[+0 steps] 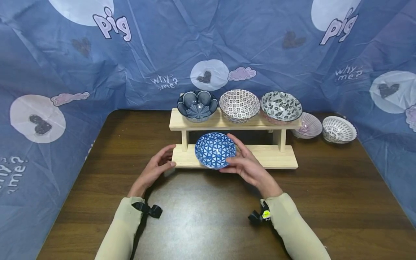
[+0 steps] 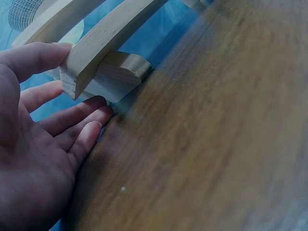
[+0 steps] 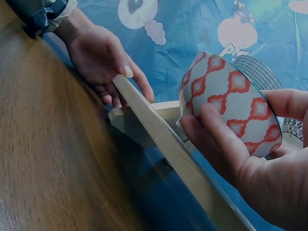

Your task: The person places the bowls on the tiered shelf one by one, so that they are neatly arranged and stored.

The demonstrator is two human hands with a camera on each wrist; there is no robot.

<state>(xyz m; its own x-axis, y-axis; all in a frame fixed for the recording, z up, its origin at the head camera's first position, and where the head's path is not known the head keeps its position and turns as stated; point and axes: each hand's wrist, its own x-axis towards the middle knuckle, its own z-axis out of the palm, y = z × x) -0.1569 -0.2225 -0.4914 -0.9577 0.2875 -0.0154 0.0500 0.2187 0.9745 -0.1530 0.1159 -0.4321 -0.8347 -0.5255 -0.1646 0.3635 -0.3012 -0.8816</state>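
Observation:
My right hand [image 1: 248, 168] holds a bowl [image 1: 215, 150] over the lower board of a two-tier wooden shelf [image 1: 276, 159]. Blue triangles pattern the bowl's inside, and in the right wrist view its outer wall [image 3: 226, 96] is white with red diamond shapes. The bowl tilts, its inside facing me in the head view. Thumb and fingers grip it from the right side. At the shelf's left end, my left hand [image 1: 156, 168] pinches the lower board [image 2: 79, 72] between thumb and index finger. Its other fingers extend below the board in the left wrist view.
On the upper tier stand a dark blue bowl [image 1: 197, 106], a bowl with a small grid pattern [image 1: 239, 104] and a floral one [image 1: 281, 106]. A pinkish bowl [image 1: 307, 126] and a white patterned bowl [image 1: 339, 130] sit on the table [image 1: 341, 202] to the right. Blue printed cloth [image 1: 146, 47] hangs behind.

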